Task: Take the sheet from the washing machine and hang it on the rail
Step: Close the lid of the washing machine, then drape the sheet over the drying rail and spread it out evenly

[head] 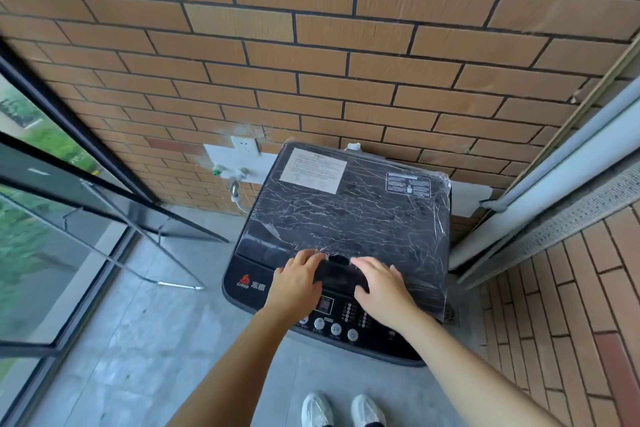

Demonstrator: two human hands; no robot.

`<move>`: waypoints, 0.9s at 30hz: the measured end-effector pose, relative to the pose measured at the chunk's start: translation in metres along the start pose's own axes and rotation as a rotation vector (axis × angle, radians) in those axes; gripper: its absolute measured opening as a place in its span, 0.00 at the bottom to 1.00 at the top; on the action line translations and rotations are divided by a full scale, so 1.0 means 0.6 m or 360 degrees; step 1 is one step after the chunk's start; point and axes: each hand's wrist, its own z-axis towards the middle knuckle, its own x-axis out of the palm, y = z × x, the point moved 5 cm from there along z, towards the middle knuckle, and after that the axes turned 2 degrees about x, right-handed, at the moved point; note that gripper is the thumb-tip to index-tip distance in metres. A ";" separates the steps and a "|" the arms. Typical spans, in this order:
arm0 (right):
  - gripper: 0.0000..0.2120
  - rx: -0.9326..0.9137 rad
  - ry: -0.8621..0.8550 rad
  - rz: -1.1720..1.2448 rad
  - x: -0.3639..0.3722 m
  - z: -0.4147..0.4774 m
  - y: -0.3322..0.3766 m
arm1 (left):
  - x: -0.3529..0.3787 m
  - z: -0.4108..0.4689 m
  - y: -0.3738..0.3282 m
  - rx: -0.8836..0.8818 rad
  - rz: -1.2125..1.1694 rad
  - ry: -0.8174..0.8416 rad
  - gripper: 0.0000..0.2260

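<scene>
A black top-loading washing machine (346,215) stands against the brick wall, its lid down and covered in crinkled clear film. My left hand (298,282) and my right hand (381,288) rest side by side at the lid's front edge, on either side of the handle recess (337,260), fingers spread and pointing away from me. Neither hand holds anything. The control panel (332,322) with its round buttons lies just under my wrists. The sheet is hidden inside the machine. A thin metal rail frame (145,236) stands to the left of the machine.
The brick wall (311,45) is close behind the machine, with a socket (245,145) and a tap (239,175) at its left. Glass panels (41,218) close off the left side. A white sliding-door frame (554,177) runs along the right. My white shoes (343,409) stand on grey concrete.
</scene>
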 end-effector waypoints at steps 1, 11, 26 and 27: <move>0.24 -0.0021 -0.0059 0.0088 -0.008 -0.003 0.009 | -0.009 -0.016 0.004 -0.0053 -0.0084 -0.0061 0.22; 0.13 -0.0310 0.0066 0.0876 -0.018 -0.085 0.121 | -0.063 -0.254 0.002 -0.0646 -0.0856 -0.0900 0.11; 0.13 -0.1104 0.0784 0.0703 0.173 -0.356 0.459 | -0.062 -0.759 0.058 -0.1321 -0.1046 -0.2011 0.11; 0.13 -0.1143 0.0812 0.0697 0.190 -0.382 0.480 | -0.060 -0.796 0.063 -0.1326 -0.1060 -0.2065 0.10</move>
